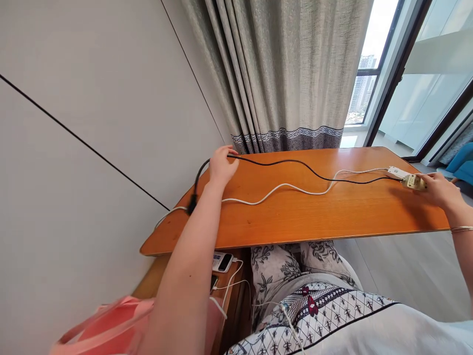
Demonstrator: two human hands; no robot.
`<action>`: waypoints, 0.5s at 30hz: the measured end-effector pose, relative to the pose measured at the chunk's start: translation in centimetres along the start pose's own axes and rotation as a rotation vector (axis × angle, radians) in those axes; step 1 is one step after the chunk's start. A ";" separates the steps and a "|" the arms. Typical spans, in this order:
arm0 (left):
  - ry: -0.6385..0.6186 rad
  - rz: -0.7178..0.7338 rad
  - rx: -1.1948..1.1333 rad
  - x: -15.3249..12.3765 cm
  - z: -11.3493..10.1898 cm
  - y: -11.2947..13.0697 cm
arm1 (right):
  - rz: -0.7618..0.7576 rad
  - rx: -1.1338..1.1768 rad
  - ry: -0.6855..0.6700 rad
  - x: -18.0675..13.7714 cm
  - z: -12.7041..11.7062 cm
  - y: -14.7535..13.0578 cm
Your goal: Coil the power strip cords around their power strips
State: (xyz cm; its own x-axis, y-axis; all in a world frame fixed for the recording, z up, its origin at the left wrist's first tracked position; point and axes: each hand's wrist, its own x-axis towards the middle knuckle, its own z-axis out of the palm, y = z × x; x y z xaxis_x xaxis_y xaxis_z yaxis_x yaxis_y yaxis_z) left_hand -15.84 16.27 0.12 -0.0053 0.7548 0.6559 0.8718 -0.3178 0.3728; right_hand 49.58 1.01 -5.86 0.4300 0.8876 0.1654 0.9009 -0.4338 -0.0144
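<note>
Wooden tabletop, black cable running across

The left hand holds the cable between thumb and fingers, near its black plug; the right hand grips a beige block at the cable's far end.

- Grey-beige fabric curtain with a patterned lower band
- Dark-framed glass window, right of the curtain
- Coral-pink bag, lower left
- White rectangular device with a dark panel
- Bright-blue seat, right edge
</note>
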 end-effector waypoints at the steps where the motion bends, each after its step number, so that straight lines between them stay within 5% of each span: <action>1: 0.006 -0.013 0.018 -0.3 -0.3 -0.2 | 0.001 -0.020 -0.038 0.3 0.5 0.5; 7: -0.145 -0.020 0.149 -3.0 -0.4 2.1 | -0.046 -0.049 -0.144 3.0 2.4 1.2; 15: -0.392 0.050 0.258 -5.7 -0.2 4.8 | 0.012 -0.017 -0.058 6.2 3.6 0.7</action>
State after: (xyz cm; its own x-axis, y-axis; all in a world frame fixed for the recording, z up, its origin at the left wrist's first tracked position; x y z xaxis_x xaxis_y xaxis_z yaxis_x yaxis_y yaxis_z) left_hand -11.76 10.34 -1.73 0.1819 0.9178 0.3530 0.9599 -0.2436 0.1390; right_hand 53.08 6.82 -8.44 0.4442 0.8894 0.1078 0.8946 -0.4469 0.0007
